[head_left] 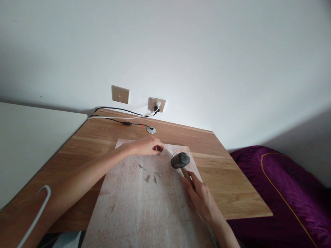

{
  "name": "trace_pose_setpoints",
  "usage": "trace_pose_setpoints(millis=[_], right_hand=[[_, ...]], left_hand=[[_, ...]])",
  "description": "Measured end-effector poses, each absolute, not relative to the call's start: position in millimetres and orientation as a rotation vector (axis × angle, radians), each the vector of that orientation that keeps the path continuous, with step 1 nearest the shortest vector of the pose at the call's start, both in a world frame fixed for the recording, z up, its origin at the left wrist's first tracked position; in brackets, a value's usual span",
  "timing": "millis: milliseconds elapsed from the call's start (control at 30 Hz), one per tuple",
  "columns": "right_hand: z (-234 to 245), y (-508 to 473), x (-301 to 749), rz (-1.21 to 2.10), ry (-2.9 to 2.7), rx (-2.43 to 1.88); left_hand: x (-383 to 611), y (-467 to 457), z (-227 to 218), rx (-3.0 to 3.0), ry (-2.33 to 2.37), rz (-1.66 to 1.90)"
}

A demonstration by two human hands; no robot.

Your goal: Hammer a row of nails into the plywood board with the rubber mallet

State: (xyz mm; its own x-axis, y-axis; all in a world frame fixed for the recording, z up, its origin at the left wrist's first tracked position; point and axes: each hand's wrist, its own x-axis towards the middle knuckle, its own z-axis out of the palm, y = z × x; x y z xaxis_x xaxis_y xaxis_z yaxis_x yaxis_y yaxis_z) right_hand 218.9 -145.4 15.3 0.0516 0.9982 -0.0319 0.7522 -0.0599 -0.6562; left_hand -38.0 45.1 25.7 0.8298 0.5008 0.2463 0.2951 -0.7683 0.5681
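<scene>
A pale worn wooden board (134,206) lies on a wooden desk (222,179). My left hand (147,146) reaches to the board's far end, its fingers pinched on a small nail (157,148). My right hand (200,196) is wrapped round the wooden handle of a hammer (180,160). The hammer's dark head hovers just right of the left hand, near the board's far right corner. Several loose nails (148,175) lie on the board between my hands.
Black and white cables (121,119) run along the desk's far edge to a wall socket (156,104). A white surface (31,137) adjoins the desk on the left. A purple bedcover (284,193) lies to the right.
</scene>
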Motion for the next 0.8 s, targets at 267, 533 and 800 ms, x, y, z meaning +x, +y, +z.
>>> trace_pose_setpoints(millis=[267,533,800], right_hand=[[12.1,-144.2,220.6,0.712,-1.743,-1.878],[15.6,-144.5,218.4,0.712,-1.750,-1.874],[19.2,-143.8,217.0,0.713,-1.766,-1.880]], left_hand=[[-38.3,45.6,24.8,2.500,0.587,0.542],[-37.5,44.5,24.2,2.493,0.589,0.561],[-33.6,39.2,26.3,2.510,0.508,0.556]])
